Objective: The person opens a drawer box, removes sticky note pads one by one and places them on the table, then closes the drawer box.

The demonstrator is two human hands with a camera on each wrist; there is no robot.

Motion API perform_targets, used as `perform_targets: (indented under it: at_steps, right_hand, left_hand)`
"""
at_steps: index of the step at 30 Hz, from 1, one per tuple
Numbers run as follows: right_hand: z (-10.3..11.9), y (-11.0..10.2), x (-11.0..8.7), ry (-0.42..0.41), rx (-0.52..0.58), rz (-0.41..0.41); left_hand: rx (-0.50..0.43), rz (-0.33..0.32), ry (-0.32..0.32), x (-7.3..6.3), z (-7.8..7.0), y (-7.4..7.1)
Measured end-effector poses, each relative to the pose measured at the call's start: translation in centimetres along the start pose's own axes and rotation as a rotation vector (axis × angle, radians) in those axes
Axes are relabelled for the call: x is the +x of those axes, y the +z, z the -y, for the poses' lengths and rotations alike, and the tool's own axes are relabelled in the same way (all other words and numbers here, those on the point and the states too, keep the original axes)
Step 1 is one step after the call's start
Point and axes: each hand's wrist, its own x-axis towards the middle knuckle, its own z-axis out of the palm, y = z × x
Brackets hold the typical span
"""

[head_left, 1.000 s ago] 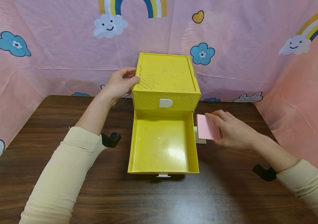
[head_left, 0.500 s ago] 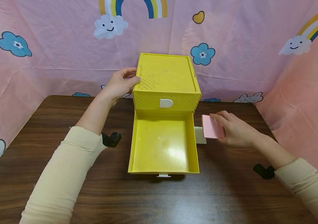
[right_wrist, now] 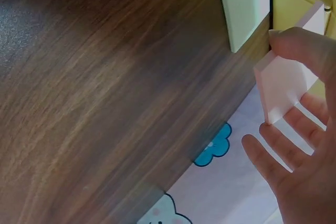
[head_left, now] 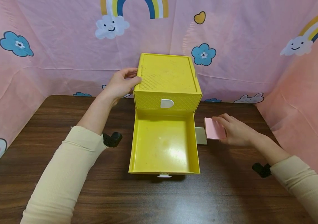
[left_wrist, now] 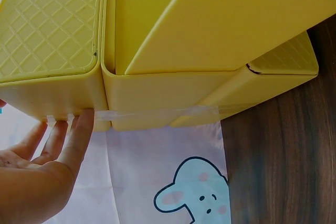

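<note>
A yellow drawer unit (head_left: 168, 73) stands at the back of the table, its middle drawer (head_left: 163, 140) pulled out and bare inside. My left hand (head_left: 121, 84) rests on the unit's left side, thumb over the top edge; the left wrist view shows the straight fingers (left_wrist: 79, 135) against the side wall. With thumb and fingers, my right hand (head_left: 235, 130) pinches a pink sticky note pad (head_left: 214, 129) by its right edge, to the right of the drawer. A pale green sticky note pad (head_left: 201, 136) lies on the table, partly hidden by the drawer's right wall.
The top drawer with its white handle (head_left: 167, 103) is closed, and a closed bottom drawer (left_wrist: 286, 56) shows below in the left wrist view. Dark wood table (head_left: 105, 193) surrounds the unit. A pink patterned cloth (head_left: 72, 49) hangs behind and at both sides.
My right hand has carried the pink pad rightward, away from the drawer, and more of the green pad now shows. The left hand and the drawer stay put.
</note>
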Motion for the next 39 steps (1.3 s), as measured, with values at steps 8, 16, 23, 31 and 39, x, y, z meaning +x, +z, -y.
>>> perform_targets:
  at_steps: [8,16,23,31,39]
  right_hand:
    - [-0.7,0.9,-0.1,0.012,0.013,0.007]
    - [-1.4,2.0,-0.2,0.056,0.021,0.061]
    - [-1.6,2.5,-0.2,0.136,0.049,0.149]
    - [-1.8,2.8,-0.3,0.191,0.071,0.215]
    - [-2.2,3.1,-0.4,0.177,0.074,0.237]
  left_hand:
    - [-0.002,0.003,0.001,-0.1,0.0,0.0]
    - [0.003,-0.002,0.002,0.0,0.1,0.0]
    - [0.011,-0.007,0.001,0.0,0.1,0.1]
    - [0.013,-0.015,0.004,0.2,0.3,0.1]
    - [0.031,-0.013,0.007,0.2,0.3,0.0]
